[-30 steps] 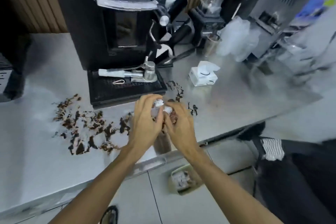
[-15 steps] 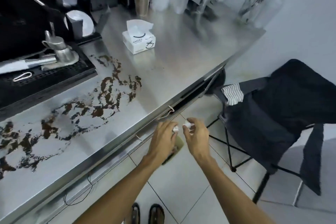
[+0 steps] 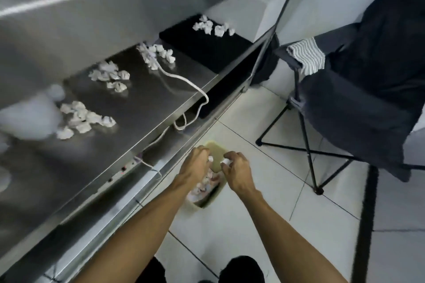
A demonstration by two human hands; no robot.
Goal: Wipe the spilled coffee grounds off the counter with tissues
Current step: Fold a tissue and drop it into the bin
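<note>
Both my hands hover over a pale green bin (image 3: 217, 151) on the tiled floor below the counter. My left hand (image 3: 195, 165) has its fingers curled round a small white wad of tissue (image 3: 210, 159). My right hand (image 3: 236, 171) pinches another white scrap of tissue (image 3: 225, 162) at its fingertips. Crumpled, stained tissues (image 3: 207, 182) lie inside the bin, partly hidden by my hands. The counter top and the coffee grounds are out of view.
A steel lower shelf (image 3: 142, 108) on the left carries several heaps of crumpled tissue (image 3: 82, 118) and a white cable (image 3: 184, 80). A black mat (image 3: 207, 50) lies further back. A dark folding chair (image 3: 358, 89) stands at the right. My feet (image 3: 241, 269) are at the bottom.
My head has tilted down from the counter to the floor. Both hands moved from the counter's edge down over the bin, still holding tissue pieces.
</note>
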